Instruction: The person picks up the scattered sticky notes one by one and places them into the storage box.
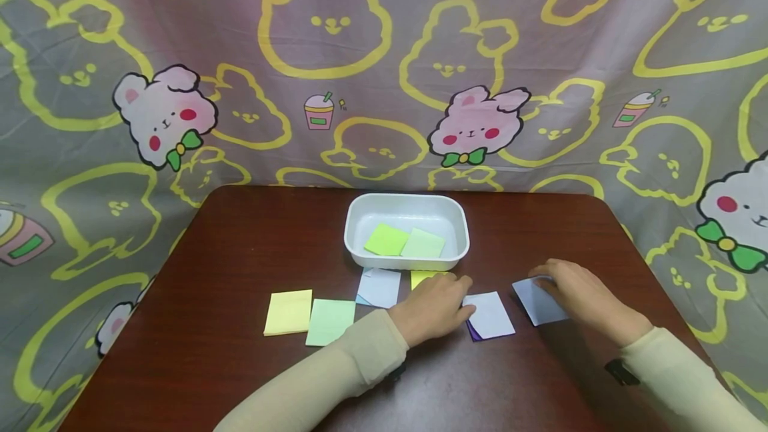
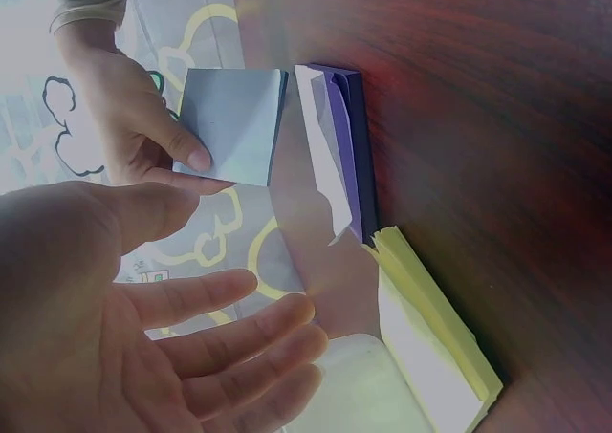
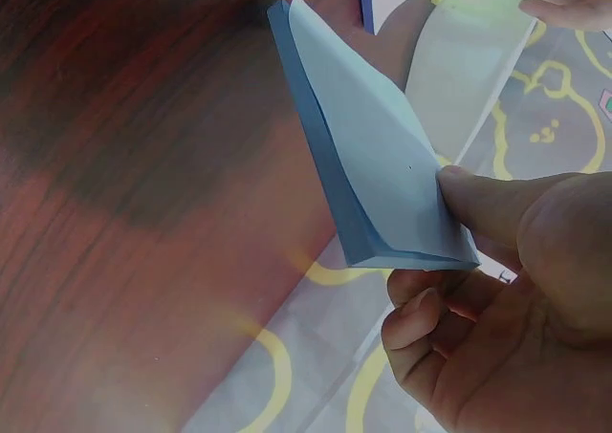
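On the right side of the table, my right hand pinches a blue sticky note pad between thumb and fingers. The right wrist view shows that pad tilted, its top sheet lifting along one side. My left hand hovers with fingers spread and holds nothing. Just right of it in the head view lies a purple sticky note pad with a pale top sheet and a raised corner. A yellow pad is partly hidden behind the left hand.
A white plastic tray stands at the back middle, holding a bright green pad and a pale green pad. Left of my hands lie a pale-topped blue pad, a mint green pad and a light yellow pad. A patterned curtain hangs behind.
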A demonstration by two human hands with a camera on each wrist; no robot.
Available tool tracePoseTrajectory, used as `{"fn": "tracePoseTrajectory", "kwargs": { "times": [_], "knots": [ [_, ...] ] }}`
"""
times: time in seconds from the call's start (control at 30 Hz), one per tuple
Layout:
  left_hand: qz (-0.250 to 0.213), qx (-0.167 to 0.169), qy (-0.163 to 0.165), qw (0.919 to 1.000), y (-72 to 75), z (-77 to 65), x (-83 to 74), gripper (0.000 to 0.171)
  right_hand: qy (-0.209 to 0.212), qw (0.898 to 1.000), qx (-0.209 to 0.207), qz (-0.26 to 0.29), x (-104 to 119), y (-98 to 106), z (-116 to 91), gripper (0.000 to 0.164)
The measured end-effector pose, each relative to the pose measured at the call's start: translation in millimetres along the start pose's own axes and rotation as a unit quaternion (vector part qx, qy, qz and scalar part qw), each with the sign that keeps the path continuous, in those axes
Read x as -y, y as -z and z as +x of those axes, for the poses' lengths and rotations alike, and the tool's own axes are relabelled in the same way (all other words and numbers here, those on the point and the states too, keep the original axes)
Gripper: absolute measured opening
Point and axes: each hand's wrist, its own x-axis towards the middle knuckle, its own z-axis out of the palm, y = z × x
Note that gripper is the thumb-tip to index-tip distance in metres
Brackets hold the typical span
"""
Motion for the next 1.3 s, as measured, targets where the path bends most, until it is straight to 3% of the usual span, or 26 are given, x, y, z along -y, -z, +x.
{"fn": "tracePoseTrajectory", "kwargs": {
  "times": [0.33,0.9,1.3],
  "knots": [
    [-0.011,0.009,0.002,0.9999,1.6,0.4,-1.8,0.035,-0.014,1.0,0.009,0.001,5,7,2,0.014],
    [0.007,-0.003,-0.003,1.0,11.0,1.3,-2.3,0.038,0.014,1.0,-0.022,-0.006,11,19,6,0.013],
    [0.007,-0.012,-0.007,0.9999,15.2,3.9,0.3,0.036,0.022,0.999,-0.023,-0.004,16,24,10,0.015]
  ]
}}
